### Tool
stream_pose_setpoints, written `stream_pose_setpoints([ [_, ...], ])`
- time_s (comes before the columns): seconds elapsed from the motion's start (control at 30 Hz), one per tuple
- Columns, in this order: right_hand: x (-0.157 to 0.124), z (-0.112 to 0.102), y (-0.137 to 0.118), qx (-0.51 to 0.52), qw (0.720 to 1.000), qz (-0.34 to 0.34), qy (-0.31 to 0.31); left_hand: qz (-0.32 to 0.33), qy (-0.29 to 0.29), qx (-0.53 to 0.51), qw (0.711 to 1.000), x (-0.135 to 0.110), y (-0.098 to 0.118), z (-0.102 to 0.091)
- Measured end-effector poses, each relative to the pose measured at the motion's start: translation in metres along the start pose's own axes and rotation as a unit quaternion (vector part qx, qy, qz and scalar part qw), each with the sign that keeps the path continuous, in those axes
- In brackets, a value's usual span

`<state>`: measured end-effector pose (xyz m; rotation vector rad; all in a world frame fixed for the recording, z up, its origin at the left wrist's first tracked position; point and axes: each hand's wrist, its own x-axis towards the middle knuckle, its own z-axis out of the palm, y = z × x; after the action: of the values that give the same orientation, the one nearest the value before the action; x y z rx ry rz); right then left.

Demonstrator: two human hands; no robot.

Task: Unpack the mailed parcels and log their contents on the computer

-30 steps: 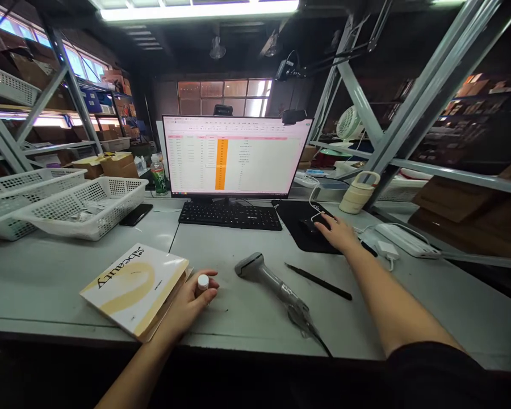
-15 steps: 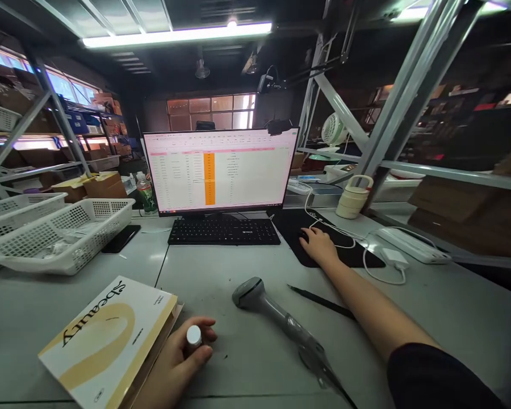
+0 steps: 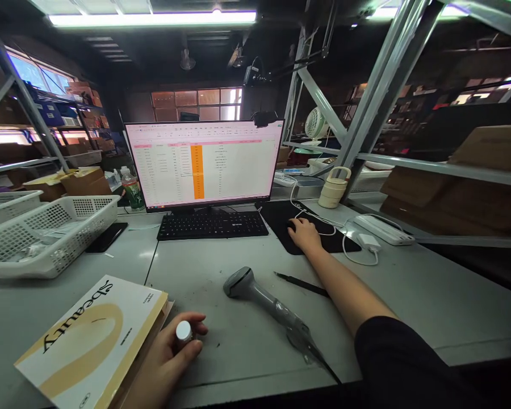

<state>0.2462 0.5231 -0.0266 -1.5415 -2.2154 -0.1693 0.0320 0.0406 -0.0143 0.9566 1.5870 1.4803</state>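
Note:
My left hand is closed around a small bottle with a white cap, resting on the grey table near its front edge. Just left of it lies a cream and yellow box printed "Sbeauty". My right hand lies over a computer mouse on the black mouse pad, fingers curved on it. A grey barcode scanner lies on the table between my arms, and a black pen lies beside my right forearm.
A monitor showing a spreadsheet stands behind a black keyboard. White mesh baskets and a dark phone sit at the left. A cream container, a white power strip and metal shelving are at the right.
The camera view has shifted, so everything sits further left in the picture. Both hands keep their hold: left on the small bottle, right on the mouse.

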Motion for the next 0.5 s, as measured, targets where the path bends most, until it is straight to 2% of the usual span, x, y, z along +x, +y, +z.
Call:
stream_pose_setpoints([
  [0.23, -0.0003, -0.0013, -0.0001, 0.004, 1.000, 0.000, -0.004, 0.001, -0.031, 0.032, 0.999, 0.0018, -0.0015, -0.0044],
  [0.5, -0.0011, -0.0022, -0.0007, 0.004, 1.000, -0.003, -0.003, 0.000, -0.025, 0.024, 0.999, 0.0012, -0.0057, -0.0045],
])
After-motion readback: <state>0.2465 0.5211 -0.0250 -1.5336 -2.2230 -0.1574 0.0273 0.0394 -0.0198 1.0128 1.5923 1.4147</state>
